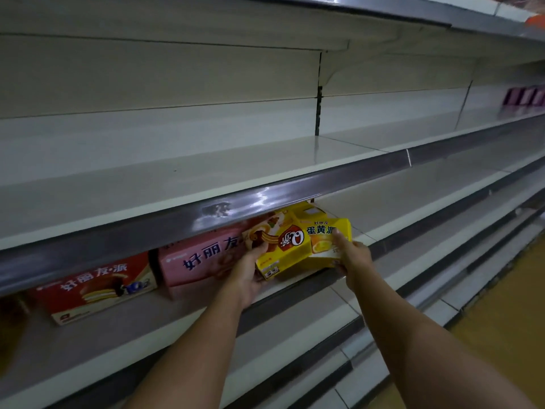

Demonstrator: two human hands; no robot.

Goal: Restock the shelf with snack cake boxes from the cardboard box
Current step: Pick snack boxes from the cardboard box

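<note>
Two bare forearms are reaching up from the bottom edge toward the shelf [309, 293]. The left hand [246, 273] is gripping the lower left end of a yellow snack cake box [298, 249], fingers curling under it. The right hand [352, 256] is holding the box's right end, thumb pressing on its front face. The box is tilting at the shelf's front lip, partly beneath the metal price rail [265, 199] of the shelf above. Just to its left a pink box [200, 258] is sitting, and farther left a red box [97, 287]. Far off on the upper right, purple packages [523, 97] are standing, blurred.
</note>
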